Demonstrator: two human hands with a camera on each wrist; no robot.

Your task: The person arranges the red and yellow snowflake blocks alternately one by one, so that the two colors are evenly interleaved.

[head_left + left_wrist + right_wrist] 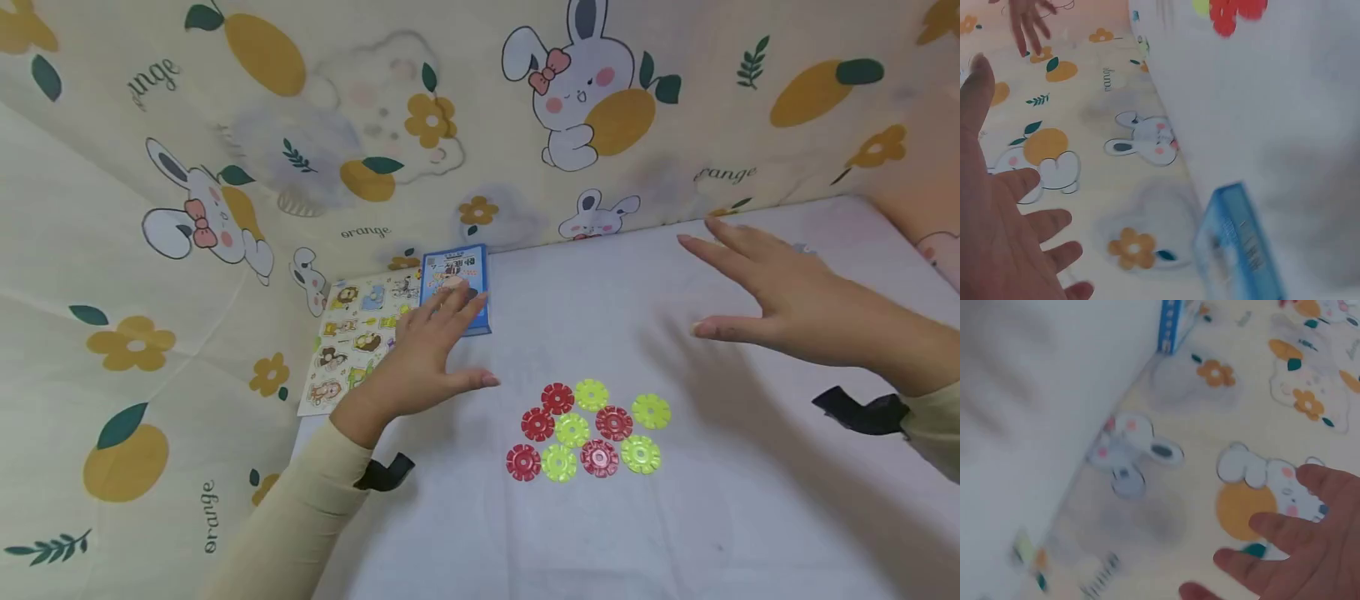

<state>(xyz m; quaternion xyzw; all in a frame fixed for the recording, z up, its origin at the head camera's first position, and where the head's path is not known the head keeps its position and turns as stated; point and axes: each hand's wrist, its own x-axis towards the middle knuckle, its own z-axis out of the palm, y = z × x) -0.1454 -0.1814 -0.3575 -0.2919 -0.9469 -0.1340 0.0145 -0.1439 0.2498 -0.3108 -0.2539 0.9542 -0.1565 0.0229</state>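
Note:
Both hands hover over the white tabletop with fingers spread and nothing held. In the head view the left hand (427, 354) is nearest the blue box (478, 312) and partly covers it and a sticker sheet (341, 333) of cartoon animals. To the right, the right hand (780, 292) is held above the table, casting a shadow. Between and below the hands lie several flat notched discs, red ones (522, 462) and yellow-green ones (651, 411), in a loose cluster. The left wrist view shows the left palm (997, 231) beside the blue box (1235, 244).
A cloth printed with rabbits and oranges (480, 125) hangs behind and to the left of the white tabletop (570, 542). Black straps (386, 472) stick out at both wrists. The box and sheet sit against the back left edge.

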